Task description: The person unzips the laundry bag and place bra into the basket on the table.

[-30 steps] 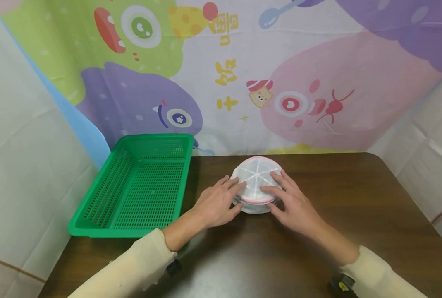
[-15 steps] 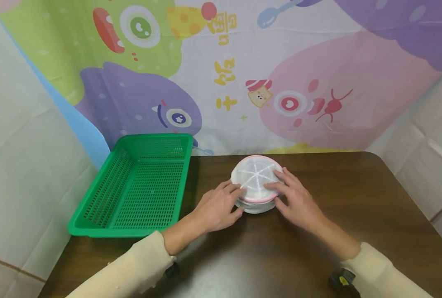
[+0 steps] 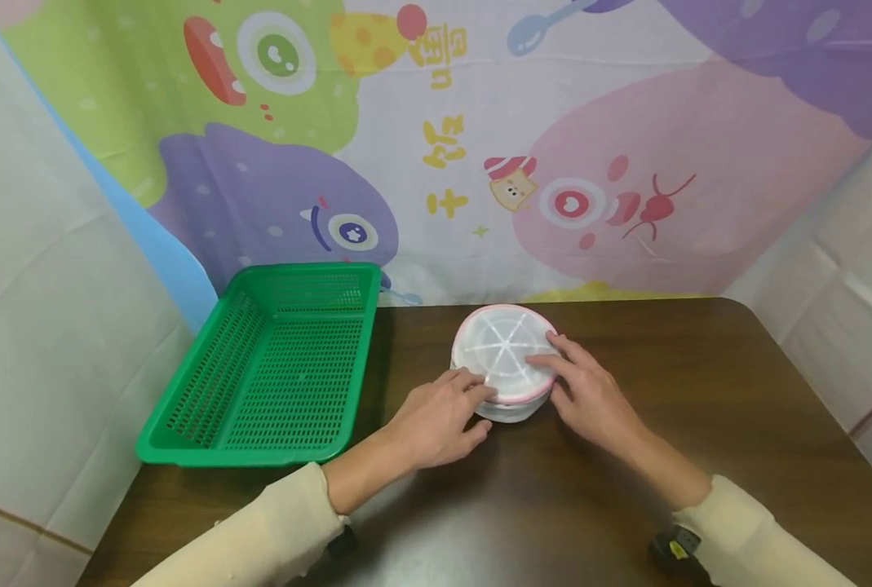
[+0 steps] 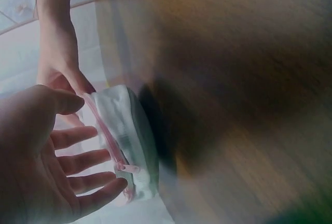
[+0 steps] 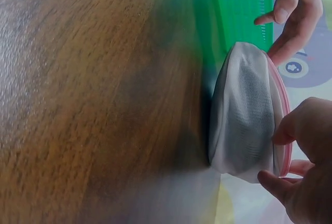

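Observation:
A round white mesh laundry bag [image 3: 505, 346] with a pink zipper edge and white spokes on its top stands on the table, seen from the side in both wrist views. My left hand [image 3: 439, 420] lies at its front left, fingertips over the pink rim and thumb in front of the side wall. Close to those fingers, the left wrist view shows a pale pink zipper pull [image 4: 129, 168]. At the bag's right edge, my right hand [image 3: 590, 395] has fingertips on the top and its thumb by the side. What is inside the bag is hidden.
A green perforated plastic basket [image 3: 368, 359] stands left of the bag on the dark wooden table [image 3: 700, 391]. Behind the table hangs a curtain [image 3: 465, 269] with cartoon monsters. Pale walls or sheets close in both sides.
My left hand has slid slightly toward the front of the rim, and my right hand has shifted slightly outward along the right edge. The bag has turned and moved a little.

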Motion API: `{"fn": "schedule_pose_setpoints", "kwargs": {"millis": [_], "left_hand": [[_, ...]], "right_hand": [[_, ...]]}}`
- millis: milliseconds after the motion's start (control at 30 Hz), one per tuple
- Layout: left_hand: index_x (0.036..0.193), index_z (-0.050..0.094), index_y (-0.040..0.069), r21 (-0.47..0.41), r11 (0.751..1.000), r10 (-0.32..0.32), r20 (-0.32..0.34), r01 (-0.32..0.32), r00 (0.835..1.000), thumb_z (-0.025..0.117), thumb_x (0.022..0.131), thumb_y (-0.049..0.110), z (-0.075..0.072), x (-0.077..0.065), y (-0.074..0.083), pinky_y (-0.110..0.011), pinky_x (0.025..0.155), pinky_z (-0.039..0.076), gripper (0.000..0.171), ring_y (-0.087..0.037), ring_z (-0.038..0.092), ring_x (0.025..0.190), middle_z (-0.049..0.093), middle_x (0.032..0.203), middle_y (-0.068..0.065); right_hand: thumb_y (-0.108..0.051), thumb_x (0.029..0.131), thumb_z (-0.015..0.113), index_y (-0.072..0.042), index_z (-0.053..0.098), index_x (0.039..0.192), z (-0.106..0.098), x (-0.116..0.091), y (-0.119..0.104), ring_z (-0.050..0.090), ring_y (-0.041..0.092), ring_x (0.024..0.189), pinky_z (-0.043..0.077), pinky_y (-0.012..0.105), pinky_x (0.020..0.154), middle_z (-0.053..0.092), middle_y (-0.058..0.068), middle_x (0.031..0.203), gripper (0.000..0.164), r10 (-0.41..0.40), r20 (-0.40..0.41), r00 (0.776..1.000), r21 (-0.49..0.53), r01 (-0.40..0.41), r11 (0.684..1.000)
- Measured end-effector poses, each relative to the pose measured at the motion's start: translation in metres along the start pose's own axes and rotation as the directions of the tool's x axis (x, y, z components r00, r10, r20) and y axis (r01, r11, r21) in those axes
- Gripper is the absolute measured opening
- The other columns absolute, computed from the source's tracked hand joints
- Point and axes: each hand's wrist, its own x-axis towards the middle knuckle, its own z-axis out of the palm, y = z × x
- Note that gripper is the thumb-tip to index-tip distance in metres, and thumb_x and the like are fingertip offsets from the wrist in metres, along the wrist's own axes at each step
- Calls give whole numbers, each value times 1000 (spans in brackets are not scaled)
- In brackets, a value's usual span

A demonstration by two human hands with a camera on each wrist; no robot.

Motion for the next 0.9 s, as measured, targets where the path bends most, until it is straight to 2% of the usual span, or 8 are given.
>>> {"fn": "schedule_pose_setpoints", "kwargs": {"millis": [100,200,333,433,533,700,900], "left_hand": [[146,74,18,-10,1000,-2,-40,2,999,75,108,37,-3,2,-4,-48,105,68,43,-31,63,148,67,157,-11],[152,69,17,-25,999,-28,-61,26,998,75,108,34,-8,7,-9,-50,102,69,48,-34,59,152,60,165,-15],[164,57,18,-30,997,-72,-43,71,996,77,105,19,-11,14,-15,-55,104,68,62,-39,50,163,47,177,-17],[167,53,18,-10,996,-83,-6,83,996,80,100,7,-11,17,-18,-55,104,67,73,-39,47,166,45,180,-15],[166,55,17,6,997,-81,21,81,996,80,99,3,-10,19,-20,-52,103,68,73,-36,52,163,49,178,-13],[162,60,19,1,997,-84,32,84,996,79,100,3,-9,19,-20,-52,105,67,67,-33,59,156,53,175,-11],[160,63,17,-78,994,-72,67,77,995,78,99,-2,-10,20,-18,-50,112,65,65,-36,70,143,53,174,-16]], "right_hand": [[8,94,68,-11,77,139,-2,0,0,52,56,158,57,71,112,55,27,168,50,-2,16,1000,5,1,1000],[6,90,69,-12,75,143,-4,0,0,45,58,162,54,74,115,52,27,171,56,-9,22,1000,15,9,1000],[-1,90,78,-14,74,146,-5,1,-5,41,58,164,51,79,118,50,27,173,57,-27,14,1000,26,27,999],[-7,91,87,-14,75,143,-4,0,-10,42,60,162,50,79,118,53,28,170,54,-50,10,999,28,50,998],[-8,90,92,-12,79,136,-1,-2,-12,46,60,160,50,77,119,58,28,166,48,-65,13,998,20,65,998],[-5,91,92,-12,82,128,2,-3,-12,53,57,156,53,72,119,62,25,164,39,-53,8,999,-2,53,999],[-6,92,92,-12,81,121,2,-3,-10,58,55,153,56,71,115,62,25,161,31,-27,13,1000,1,27,1000]]}}
